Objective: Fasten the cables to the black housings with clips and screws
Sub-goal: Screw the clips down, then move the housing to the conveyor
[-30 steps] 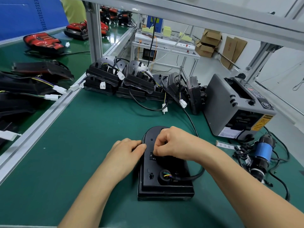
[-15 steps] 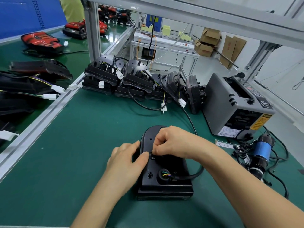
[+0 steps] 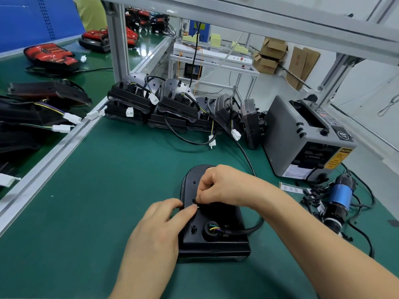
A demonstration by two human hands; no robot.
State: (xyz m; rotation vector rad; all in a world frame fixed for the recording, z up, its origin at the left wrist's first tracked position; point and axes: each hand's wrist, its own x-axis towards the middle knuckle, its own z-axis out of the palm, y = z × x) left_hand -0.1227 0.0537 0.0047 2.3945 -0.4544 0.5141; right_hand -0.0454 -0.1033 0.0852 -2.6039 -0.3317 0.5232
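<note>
small black piece (image 3: 193, 201): pinched under the right hand (image 3: 224, 186) fingertips; too small to tell clip from screw.
left hand (image 3: 159, 225): thumb tip meets that piece; whether its grip holds anything cannot be told.
black housing (image 3: 216, 240): middle and left rim covered by both hands.
cable (image 3: 244, 230): one stretch lost behind the right forearm (image 3: 313, 244), itself cut by the picture's edges.
paper strip (image 3: 291, 188): characters too small to read.
dark housings at far left (image 3: 19, 117): cut by the left edge.

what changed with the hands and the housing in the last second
The left hand slid a little nearer the person, its thumb now on the housing beside the right hand. That hand kept pinching a small part there; housing and cable stayed put.
</note>
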